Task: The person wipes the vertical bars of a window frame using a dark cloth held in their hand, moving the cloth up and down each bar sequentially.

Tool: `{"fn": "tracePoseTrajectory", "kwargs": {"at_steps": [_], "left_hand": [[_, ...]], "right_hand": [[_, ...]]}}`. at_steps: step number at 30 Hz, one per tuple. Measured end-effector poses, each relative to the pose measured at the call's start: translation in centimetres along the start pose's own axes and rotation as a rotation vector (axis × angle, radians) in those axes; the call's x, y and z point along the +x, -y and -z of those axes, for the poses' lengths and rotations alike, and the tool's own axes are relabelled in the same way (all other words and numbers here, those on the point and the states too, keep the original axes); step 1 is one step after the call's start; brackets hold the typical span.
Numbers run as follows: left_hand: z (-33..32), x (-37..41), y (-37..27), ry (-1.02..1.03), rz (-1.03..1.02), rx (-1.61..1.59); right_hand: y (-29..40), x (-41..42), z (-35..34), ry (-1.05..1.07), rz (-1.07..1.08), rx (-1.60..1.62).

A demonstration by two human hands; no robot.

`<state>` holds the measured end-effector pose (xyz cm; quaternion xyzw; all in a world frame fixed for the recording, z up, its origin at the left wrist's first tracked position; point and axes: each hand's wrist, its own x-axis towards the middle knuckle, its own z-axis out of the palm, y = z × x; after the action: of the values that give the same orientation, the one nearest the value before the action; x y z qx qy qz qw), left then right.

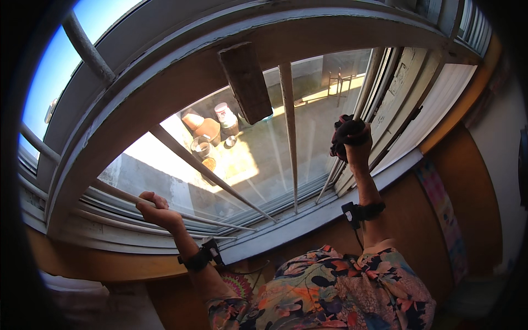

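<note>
My left hand (156,210) is closed around a pale round window bar (218,223) at the left of the window. Toward the right side, my right hand (358,150) grips a bunched dark cloth (348,133) with reddish edges. That cloth is pressed around another pale bar (368,84) beside the window frame (398,95), whose paint is chipped. The cloth hides most of my right fingers. Each forearm wears a black strap with a small device, one on the left (202,255) and one on the right (363,211).
Two more bars, one slanted (206,171) and one near upright (288,136), cross the opening between my hands. A dark rectangular block (246,84) juts from the upper frame. The white sill (288,240) runs below. Flowerpots (207,131) stand outside beyond the glass.
</note>
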<state>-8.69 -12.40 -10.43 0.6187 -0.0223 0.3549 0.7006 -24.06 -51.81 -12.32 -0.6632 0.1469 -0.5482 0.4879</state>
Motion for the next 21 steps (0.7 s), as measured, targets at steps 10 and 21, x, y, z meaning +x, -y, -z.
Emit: {"fn": "tracePoseTrajectory", "kwargs": {"at_steps": [10, 21], "left_hand": [[0.0, -0.1, -0.2, -0.016, 0.027, 0.003], [-0.3, -0.3, -0.5, -0.029, 0.022, 0.003]], "right_hand": [[11.0, 8.7, -1.5, 0.039, 0.127, 0.119], [0.9, 1.3, -0.1, 0.044, 0.038, 0.184]]}}
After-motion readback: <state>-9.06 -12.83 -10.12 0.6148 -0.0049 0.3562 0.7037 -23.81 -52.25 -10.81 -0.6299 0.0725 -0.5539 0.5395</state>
